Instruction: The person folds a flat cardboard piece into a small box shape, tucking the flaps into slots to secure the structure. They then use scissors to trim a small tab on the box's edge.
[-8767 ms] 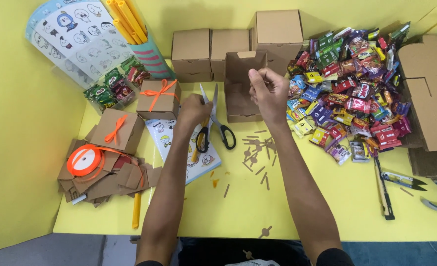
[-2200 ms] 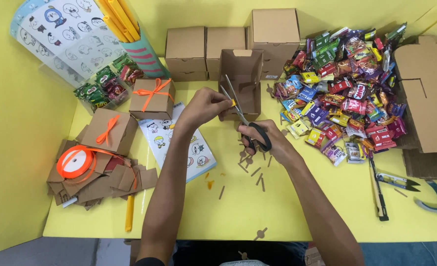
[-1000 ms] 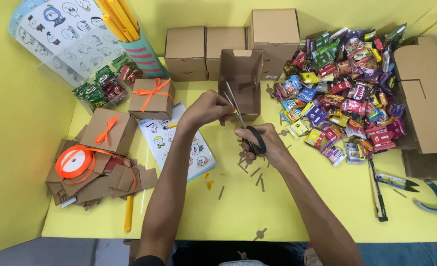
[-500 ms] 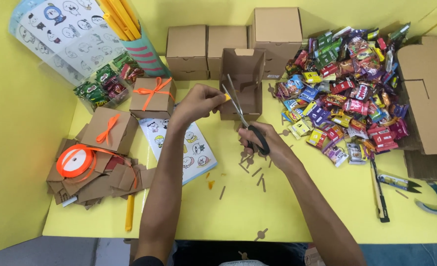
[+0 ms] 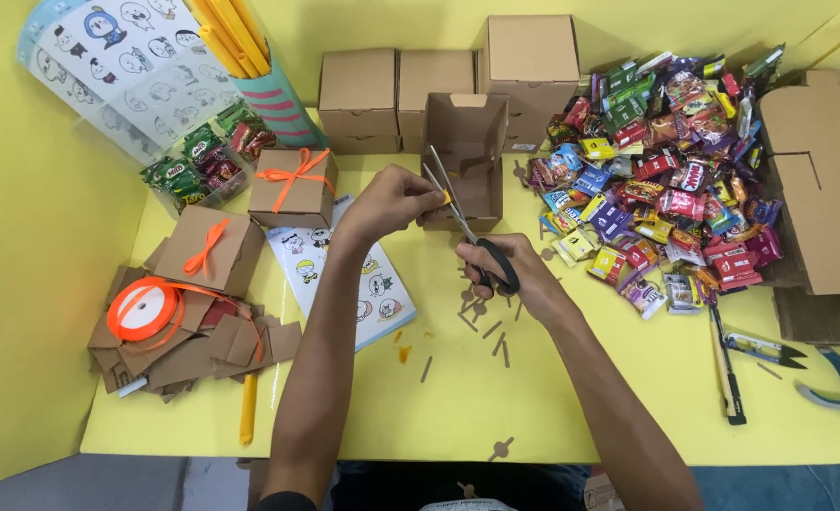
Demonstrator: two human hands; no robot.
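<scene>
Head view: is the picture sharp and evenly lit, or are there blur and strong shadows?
Head view: bright, even light; the scissors and sweets look sharp; only soft shadows under the arms on the yellow table; edges bend slightly, as with a wide lens.

Both bare forearms rise from the near edge of the yellow desk (image 5: 628,416) and converge toward its middle. The left hand (image 5: 392,201) sits farther from the body, toward the far edge, wrist bent slightly, its fingers (image 5: 431,194) pinched together at the tips with the thumb pressed against the forefinger. The right hand (image 5: 515,274) lies nearer the body and a little toward the desk's right edge, knuckles up, fingers curled closed in a grip, thumb tucked on the side facing the left hand. The left forearm runs almost straight up from the near edge; the right forearm slants in from the near right corner. The hands are close but apart.
</scene>
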